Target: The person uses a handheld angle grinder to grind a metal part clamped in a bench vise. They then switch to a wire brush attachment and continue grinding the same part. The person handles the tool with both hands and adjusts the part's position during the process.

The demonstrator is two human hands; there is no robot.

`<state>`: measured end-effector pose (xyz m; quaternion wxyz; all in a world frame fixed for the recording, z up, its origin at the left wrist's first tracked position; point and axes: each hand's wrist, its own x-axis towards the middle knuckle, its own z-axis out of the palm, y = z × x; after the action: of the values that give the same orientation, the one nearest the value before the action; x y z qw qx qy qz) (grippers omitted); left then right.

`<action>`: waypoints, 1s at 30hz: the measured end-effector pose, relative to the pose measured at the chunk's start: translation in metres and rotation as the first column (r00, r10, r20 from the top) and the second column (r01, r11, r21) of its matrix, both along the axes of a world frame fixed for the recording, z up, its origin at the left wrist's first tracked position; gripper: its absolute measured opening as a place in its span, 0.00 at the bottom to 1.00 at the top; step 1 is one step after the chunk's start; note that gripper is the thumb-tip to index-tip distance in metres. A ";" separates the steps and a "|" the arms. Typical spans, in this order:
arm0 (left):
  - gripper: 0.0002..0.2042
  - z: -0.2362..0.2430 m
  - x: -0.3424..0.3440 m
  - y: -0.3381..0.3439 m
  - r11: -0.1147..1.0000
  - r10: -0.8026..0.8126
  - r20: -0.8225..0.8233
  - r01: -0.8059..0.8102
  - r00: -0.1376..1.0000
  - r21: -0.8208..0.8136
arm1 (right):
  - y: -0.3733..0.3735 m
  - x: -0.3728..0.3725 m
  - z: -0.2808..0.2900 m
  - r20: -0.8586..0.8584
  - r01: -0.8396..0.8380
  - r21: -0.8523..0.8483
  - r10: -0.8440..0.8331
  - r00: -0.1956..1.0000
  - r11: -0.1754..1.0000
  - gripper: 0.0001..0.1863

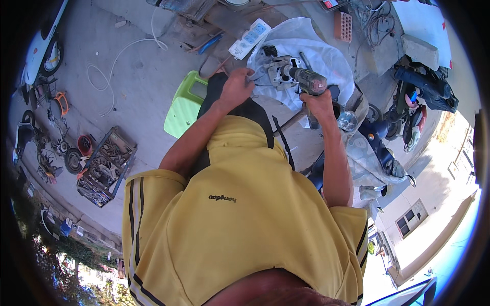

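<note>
Right hand point(320, 102) wrapped tight round the grip of a power drill point(306, 80), dark grey body, nose aimed left into a metal engine part point(275, 69). Part is pale cast metal, lumpy, with dark fittings on top; sits on a white plastic sheet point(326, 56), crumpled and glossy, spread over the work surface just ahead of the person.

Left hand point(236, 86) fingers curled, pressed against the left edge of the engine part; looks like it's gripping it, but the fingertips are hidden so can't confirm.

White power strip point(249, 39) lies just beyond the sheet, top-left of it. Lime-green plastic stool point(185, 104) on the concrete, left of the left forearm. A red perforated brick point(343, 25) sits at the sheet's far edge.

Further left: open metal toolbox point(106, 167), rectangular, rusty, packed with mixed dark tools and small hardware. White hose point(109, 66) looped loose on the ground beyond it.
</note>
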<state>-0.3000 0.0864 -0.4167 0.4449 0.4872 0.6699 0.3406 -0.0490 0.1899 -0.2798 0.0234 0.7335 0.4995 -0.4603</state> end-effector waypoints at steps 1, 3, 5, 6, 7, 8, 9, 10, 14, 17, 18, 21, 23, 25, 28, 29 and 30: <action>0.16 -0.001 0.001 0.002 0.999 -0.028 -0.022 0.029 0.999 0.031 | 0.004 0.000 -0.003 -0.019 0.024 -0.031 -0.025 1.000 0.999 0.12; 0.17 -0.002 -0.001 0.001 0.997 -0.070 -0.025 0.071 0.997 0.025 | 0.003 0.007 -0.005 -0.012 0.033 -0.051 -0.033 0.999 0.998 0.11; 0.17 0.007 -0.002 0.001 0.996 -0.076 0.014 0.077 0.997 -0.051 | -0.002 0.009 0.001 -0.047 0.047 -0.051 -0.050 0.998 0.998 0.11; 0.17 0.006 -0.004 0.003 0.994 -0.083 0.018 0.084 0.996 -0.073 | -0.006 0.006 0.006 -0.096 0.082 -0.027 -0.084 0.992 0.996 0.09; 0.17 0.005 -0.005 0.002 0.991 -0.091 0.027 0.093 0.995 -0.098 | -0.011 0.007 0.002 -0.137 0.127 -0.030 -0.130 0.982 0.991 0.09; 0.18 0.003 -0.005 0.000 0.987 -0.099 0.036 0.102 0.994 -0.123 | -0.018 0.009 -0.006 -0.178 0.172 -0.034 -0.175 0.968 0.985 0.09; 0.18 0.002 -0.004 -0.001 0.987 -0.104 0.042 0.109 0.994 -0.122 | -0.024 0.012 -0.013 -0.218 0.215 -0.040 -0.219 0.951 0.976 0.09; 0.18 -0.001 -0.005 -0.001 0.986 -0.112 0.043 0.116 0.993 -0.118 | -0.025 0.011 -0.019 -0.248 0.231 -0.078 -0.243 0.938 0.970 0.09; 0.21 -0.005 -0.005 0.002 0.991 -0.125 0.028 0.127 0.992 -0.051 | -0.020 0.000 -0.017 -0.382 0.407 -0.097 -0.412 0.827 0.908 0.08; 0.23 -0.001 -0.004 0.007 0.986 -0.147 0.041 0.150 0.988 -0.077 | -0.021 0.018 -0.018 -0.376 0.451 -0.109 -0.456 0.806 0.886 0.09; 0.25 0.001 -0.006 0.009 0.984 -0.154 0.043 0.157 0.987 -0.084 | -0.027 0.028 -0.025 -0.410 0.469 -0.090 -0.462 0.787 0.879 0.10; 0.29 0.003 -0.002 0.011 0.979 -0.177 0.029 0.179 0.984 -0.095 | -0.030 0.028 -0.004 -0.419 0.460 -0.103 -0.458 0.784 0.882 0.09; 0.32 0.008 0.001 0.017 0.974 -0.217 -0.012 0.215 0.976 -0.071 | -0.035 0.025 -0.004 -0.357 0.377 -0.060 -0.372 0.857 0.924 0.09; 0.34 0.018 0.007 0.022 0.969 -0.246 -0.083 0.243 0.966 -0.042 | -0.041 0.021 -0.010 -0.323 0.338 -0.053 -0.337 0.885 0.940 0.09; 0.39 0.017 0.016 0.026 0.963 -0.269 -0.171 0.271 0.948 -0.010 | -0.036 0.023 -0.022 -0.100 0.135 0.030 -0.131 0.986 0.990 0.14; 0.40 0.016 0.017 0.025 0.959 -0.278 -0.192 0.283 0.941 -0.002 | -0.031 0.020 -0.015 -0.007 0.058 0.035 -0.058 0.998 0.998 0.16; 0.41 0.015 0.017 0.023 0.953 -0.300 -0.206 0.302 0.931 -0.023 | -0.026 0.017 -0.005 0.009 0.000 0.053 -0.001 1.000 0.999 0.19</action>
<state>-0.2826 0.1096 -0.4019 0.4174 0.6189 0.6282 0.2191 -0.0318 0.1635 -0.2847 0.0060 0.7361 0.5112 -0.4437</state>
